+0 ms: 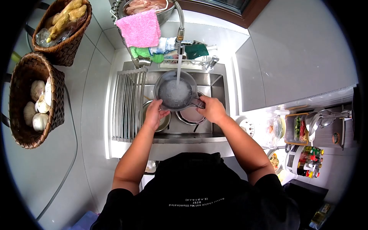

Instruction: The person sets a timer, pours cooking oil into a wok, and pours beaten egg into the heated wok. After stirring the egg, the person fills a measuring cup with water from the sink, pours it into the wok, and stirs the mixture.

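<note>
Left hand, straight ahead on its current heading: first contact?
The grey bowl: the left hand points up into it, and its fingers already appear to be at the near-left rim. How far under or over the rim it would pass is unclear from this one view.

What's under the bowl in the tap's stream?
The sink holds a left vessel and a right vessel, both partly visible; the bowl hides whatever lies directly beneath it.
</note>
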Available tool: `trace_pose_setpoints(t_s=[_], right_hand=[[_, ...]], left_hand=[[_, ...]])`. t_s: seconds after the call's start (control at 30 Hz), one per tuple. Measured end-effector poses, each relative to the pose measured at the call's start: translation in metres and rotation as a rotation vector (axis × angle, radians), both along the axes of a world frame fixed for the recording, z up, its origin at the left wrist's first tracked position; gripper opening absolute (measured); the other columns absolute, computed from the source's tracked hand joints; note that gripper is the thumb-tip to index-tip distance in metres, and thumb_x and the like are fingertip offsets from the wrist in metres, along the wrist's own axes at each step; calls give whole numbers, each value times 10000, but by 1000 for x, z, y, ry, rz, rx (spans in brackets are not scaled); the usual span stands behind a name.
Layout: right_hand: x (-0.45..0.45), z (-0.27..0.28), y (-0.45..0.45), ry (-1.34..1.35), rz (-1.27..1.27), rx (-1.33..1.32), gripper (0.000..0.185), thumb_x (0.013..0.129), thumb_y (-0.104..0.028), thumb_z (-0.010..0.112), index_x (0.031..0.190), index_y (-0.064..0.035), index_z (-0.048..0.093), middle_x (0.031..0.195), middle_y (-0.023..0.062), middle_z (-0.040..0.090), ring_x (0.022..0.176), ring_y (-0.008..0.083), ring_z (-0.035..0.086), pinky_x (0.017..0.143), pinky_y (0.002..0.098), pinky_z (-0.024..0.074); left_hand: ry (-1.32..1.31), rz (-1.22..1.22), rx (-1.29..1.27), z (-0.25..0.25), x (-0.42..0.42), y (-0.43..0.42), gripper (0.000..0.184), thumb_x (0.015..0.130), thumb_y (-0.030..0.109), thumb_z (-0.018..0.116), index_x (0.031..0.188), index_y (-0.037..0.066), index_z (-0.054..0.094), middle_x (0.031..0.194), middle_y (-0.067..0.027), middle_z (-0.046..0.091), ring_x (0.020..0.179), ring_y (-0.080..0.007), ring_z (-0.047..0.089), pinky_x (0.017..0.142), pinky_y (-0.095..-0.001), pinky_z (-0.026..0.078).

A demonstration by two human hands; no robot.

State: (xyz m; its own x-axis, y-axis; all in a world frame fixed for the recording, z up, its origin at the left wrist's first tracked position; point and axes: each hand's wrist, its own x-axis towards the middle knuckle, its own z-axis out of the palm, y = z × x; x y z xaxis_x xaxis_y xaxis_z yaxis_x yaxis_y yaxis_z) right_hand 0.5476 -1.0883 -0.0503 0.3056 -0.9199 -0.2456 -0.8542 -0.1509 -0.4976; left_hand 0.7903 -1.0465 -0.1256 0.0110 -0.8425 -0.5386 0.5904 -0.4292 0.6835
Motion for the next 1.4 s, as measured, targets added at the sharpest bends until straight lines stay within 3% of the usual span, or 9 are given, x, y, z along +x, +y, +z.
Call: trace_pose_setpoints(t_s=[0.83, 1.13, 1.4], right_hand=[[3, -5, -1, 11, -2, 36, 349, 716, -240, 700, 1007, -75, 602, 860, 184, 650, 833, 375, 620, 743, 460, 499], [4, 0, 0, 23, -13, 24, 339, 710, -239, 697, 999, -85, 612, 829, 175, 650, 813, 368, 624, 728, 453, 502], [3, 2, 3, -14, -82, 38, 432, 686, -245, 695, 1089, -104, 628, 860, 172, 656, 826, 357, 630, 744, 431, 511]], left_hand=[[-9, 9, 28, -3, 2, -1, 227, 902, 234, 496, 1079, 93, 501, 951, -57, 596, 798, -182, 610, 779, -340, 512], [-7, -4, 12, -8, 4, -3, 288, 905, 222, 489, 1160, 88, 488, 1022, -52, 572, 814, -183, 609, 775, -339, 517], [33, -226, -9, -23, 31, -5, 440, 933, 376, 490, 1260, 86, 445, 1170, -80, 523, 986, -229, 582, 891, -373, 457]])
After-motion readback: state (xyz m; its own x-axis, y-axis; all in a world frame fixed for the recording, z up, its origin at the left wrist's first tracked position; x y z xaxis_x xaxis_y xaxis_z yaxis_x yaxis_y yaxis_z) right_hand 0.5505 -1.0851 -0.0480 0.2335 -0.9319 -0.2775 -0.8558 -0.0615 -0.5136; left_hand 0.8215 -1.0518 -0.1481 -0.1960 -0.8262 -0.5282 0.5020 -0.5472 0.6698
